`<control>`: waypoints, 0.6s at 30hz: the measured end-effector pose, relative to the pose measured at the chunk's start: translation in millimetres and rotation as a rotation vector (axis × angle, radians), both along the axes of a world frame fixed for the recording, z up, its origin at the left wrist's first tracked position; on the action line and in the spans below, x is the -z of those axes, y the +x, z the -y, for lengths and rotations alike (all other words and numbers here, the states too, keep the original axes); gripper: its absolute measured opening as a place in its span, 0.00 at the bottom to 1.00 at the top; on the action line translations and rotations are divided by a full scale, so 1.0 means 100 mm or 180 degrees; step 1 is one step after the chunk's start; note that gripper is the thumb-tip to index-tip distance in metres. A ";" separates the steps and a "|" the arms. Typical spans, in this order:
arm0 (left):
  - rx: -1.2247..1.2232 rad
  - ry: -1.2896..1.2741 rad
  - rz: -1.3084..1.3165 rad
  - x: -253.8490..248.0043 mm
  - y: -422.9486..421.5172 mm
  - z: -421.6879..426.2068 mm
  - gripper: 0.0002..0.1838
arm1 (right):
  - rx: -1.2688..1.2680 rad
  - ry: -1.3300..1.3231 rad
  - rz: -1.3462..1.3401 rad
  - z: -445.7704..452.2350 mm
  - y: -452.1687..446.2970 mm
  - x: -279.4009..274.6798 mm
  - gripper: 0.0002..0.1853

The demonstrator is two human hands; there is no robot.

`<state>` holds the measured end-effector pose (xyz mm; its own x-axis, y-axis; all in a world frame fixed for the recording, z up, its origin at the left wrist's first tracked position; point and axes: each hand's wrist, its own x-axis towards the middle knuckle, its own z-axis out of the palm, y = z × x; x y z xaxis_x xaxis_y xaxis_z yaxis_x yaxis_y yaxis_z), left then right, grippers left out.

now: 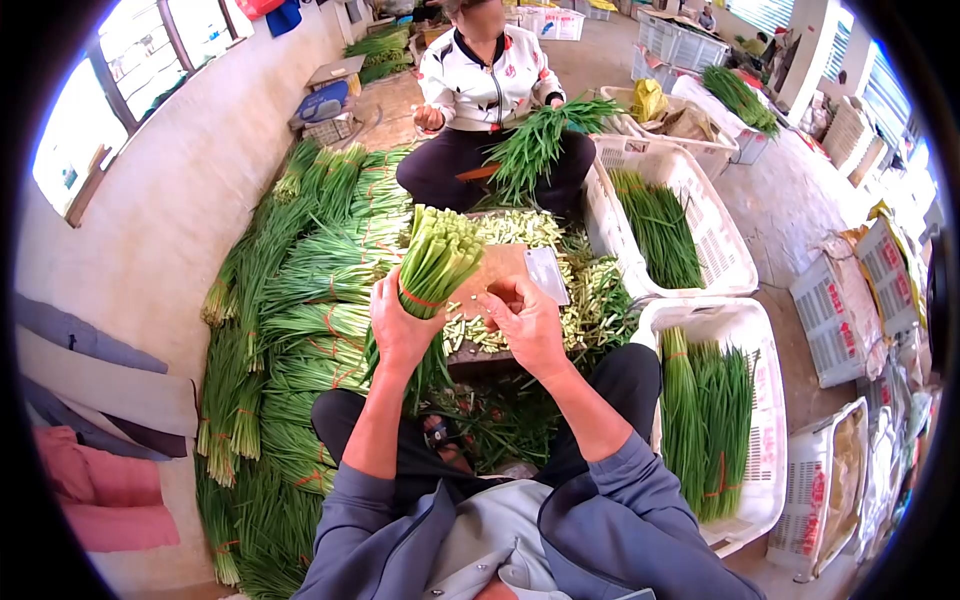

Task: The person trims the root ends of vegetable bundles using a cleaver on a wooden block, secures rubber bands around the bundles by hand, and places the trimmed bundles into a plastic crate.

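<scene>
Wrapped round a thick bundle of green stalks (438,258) is my left hand (400,325); the bundle stands upright, cut ends up, with a red band around it. To its right, my right hand (527,322) has its thumb and fingertips pinched together, apart from the bundle; a tiny pale bit shows at the fingertips. Beneath the hands is a wooden board (497,272) covered with short cut pieces (515,228). A wide metal blade (546,275) lies on the board's right side.
A co-worker (490,80) sits opposite, holding loose green stalks (545,145). Banded bundles (315,320) are piled at the left beside the wall. White crates (765,420) with green stalks stand at the right. Trimmings (500,425) cover the floor between my legs.
</scene>
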<state>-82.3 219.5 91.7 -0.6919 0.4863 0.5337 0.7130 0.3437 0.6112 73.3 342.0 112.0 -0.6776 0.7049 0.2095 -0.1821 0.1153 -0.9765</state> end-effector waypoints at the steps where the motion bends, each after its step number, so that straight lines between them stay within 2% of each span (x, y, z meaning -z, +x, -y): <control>1: -0.0012 0.0126 0.0092 -0.03 0.04 0.03 0.46 | -0.0007 0.0014 -0.0028 0.03 0.00 -0.08 0.12; 5: 0.0006 0.0266 0.0040 -0.06 0.19 0.08 0.47 | -0.0008 0.0239 -0.0351 0.13 -0.02 -0.29 0.12; 8: 0.0013 0.0275 0.0023 -0.04 0.30 0.11 0.44 | -0.0463 -0.0090 -0.0701 0.12 0.00 -0.31 0.10; 17: 0.0119 0.0449 0.0189 0.03 0.59 0.08 0.41 | -0.0360 -0.0006 -0.0355 0.01 0.20 -0.30 0.07; 18: 0.0166 0.0380 0.0207 0.02 0.61 0.09 0.41 | -0.0386 0.0415 0.0035 -0.02 0.27 -0.34 0.07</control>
<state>-21.1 210.9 90.0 -0.7024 0.4581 0.5448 0.6855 0.2293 0.6910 99.8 343.9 146.4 -0.7588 0.5852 0.2859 -0.1918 0.2188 -0.9568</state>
